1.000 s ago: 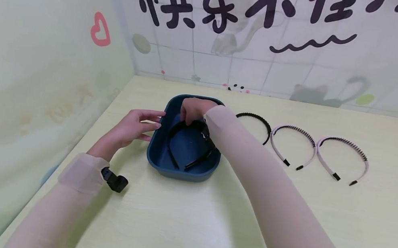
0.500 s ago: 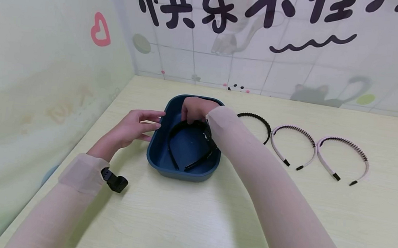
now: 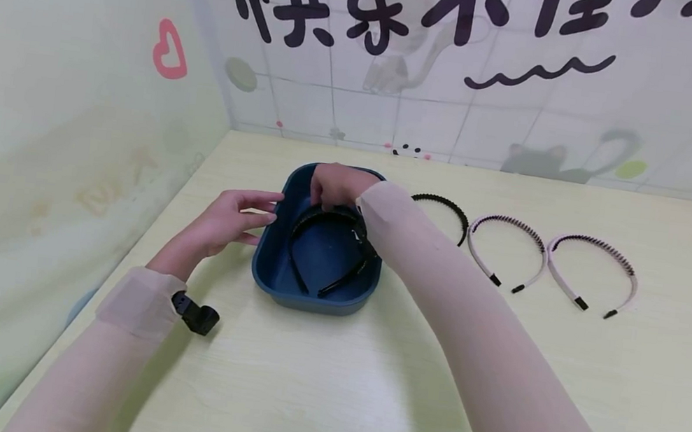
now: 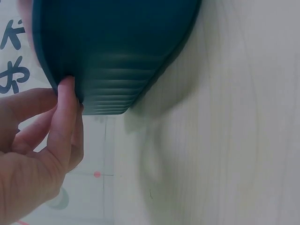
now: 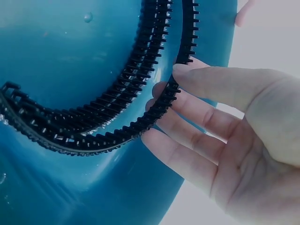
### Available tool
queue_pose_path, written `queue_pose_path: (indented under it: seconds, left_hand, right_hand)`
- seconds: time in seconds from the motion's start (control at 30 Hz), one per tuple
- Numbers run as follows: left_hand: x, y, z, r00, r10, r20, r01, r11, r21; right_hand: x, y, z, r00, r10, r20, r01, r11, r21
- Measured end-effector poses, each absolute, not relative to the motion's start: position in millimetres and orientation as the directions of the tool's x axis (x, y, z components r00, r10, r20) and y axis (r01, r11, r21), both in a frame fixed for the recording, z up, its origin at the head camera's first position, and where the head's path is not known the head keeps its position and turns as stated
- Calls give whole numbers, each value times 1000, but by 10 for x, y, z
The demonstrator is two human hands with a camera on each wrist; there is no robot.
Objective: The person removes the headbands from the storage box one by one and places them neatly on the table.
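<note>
A dark blue plastic basin (image 3: 317,305) stands on the table with black toothed headbands (image 3: 297,260) inside; the right wrist view shows more than one, partly overlapping. My right hand (image 3: 338,185) reaches into the basin's far part. It pinches the top headband (image 5: 171,89) between thumb and fingers, that band raised at its arch off the others. The left hand (image 3: 228,221) is at the basin's left side, its fairly straight fingers (image 4: 65,117) touching the outer wall near the rim. My right forearm hides part of the basin's right edge.
Right of the basin, a black headband (image 3: 454,210) lies on the table, partly behind my right forearm. Two pale pink headbands with dark teeth, a nearer-in one (image 3: 475,249) and a farther-right one (image 3: 561,281), lie beside it. A patterned backdrop (image 3: 344,117) rises behind the table.
The head view has shifted very slightly. Both hands keep their places at the basin, and the right hand still holds the black headband.
</note>
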State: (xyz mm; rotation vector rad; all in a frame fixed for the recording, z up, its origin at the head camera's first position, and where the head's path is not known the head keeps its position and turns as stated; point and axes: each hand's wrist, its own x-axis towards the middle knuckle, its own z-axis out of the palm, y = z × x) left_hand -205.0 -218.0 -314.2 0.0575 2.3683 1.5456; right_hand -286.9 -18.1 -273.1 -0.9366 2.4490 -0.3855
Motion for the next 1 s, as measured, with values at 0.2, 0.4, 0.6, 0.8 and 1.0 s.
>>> queue_pose_path:
  seconds: [0.2, 0.4, 0.6, 0.8, 1.0]
  left_hand:
    - [-2048, -2184, -3137, -951, 202, -233, -130, 422, 897]
    - [-2047, -2190, -3132, -951, 200, -236, -133, 425, 896]
    - [-2048, -2178, -3136, -951, 199, -236, -134, 421, 897]
    - [-2052, -2178, -3139, -951, 198, -235, -134, 423, 896]
    - [-2043, -2173, -3122, -950, 197, -241, -137, 430, 892]
  right_hand:
    - [-2860, -186, -2691, -643, -696, -320, -568, 713, -411]
    - [-2849, -182, -2646, -637, -707, -308, -586, 703, -402]
    - [-2831, -159, -2600, -624, -718, -310, -611, 695, -379]
    - [-2822, -138, -2580, -618, -722, -310, -622, 691, -369]
    - [-2792, -87, -2562, -612, -742, -275, -644, 669, -372]
